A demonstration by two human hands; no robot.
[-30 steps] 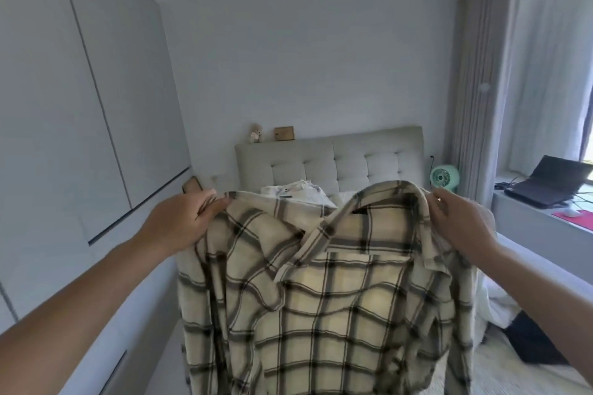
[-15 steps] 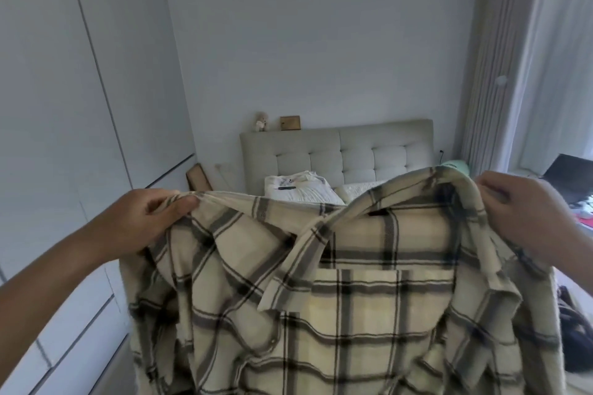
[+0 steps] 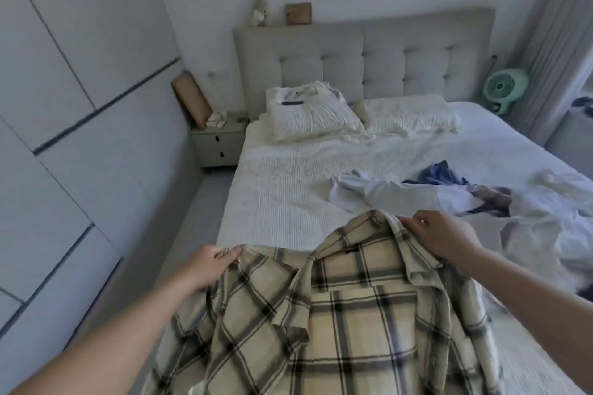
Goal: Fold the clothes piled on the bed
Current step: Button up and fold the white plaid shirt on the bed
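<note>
A cream plaid shirt (image 3: 346, 324) with dark checks lies spread over the near end of the white bed (image 3: 288, 189), collar away from me. My left hand (image 3: 205, 269) pinches its left shoulder edge. My right hand (image 3: 442, 237) grips the collar and right shoulder. To the right lies a loose pile of clothes (image 3: 481, 202) in white, blue and dark cloth. A folded white garment (image 3: 301, 99) sits on the left pillow.
Grey wardrobe doors (image 3: 64, 138) run along the left, with a narrow aisle beside the bed. A bedside table (image 3: 219, 144) stands by the tufted headboard (image 3: 369, 58). A green fan (image 3: 503, 86) and curtains (image 3: 558, 35) are at the right.
The shirt was held up in the air in front of me. Both hands have lowered it onto the near end of the bed, and my view has tipped down to the mattress.
</note>
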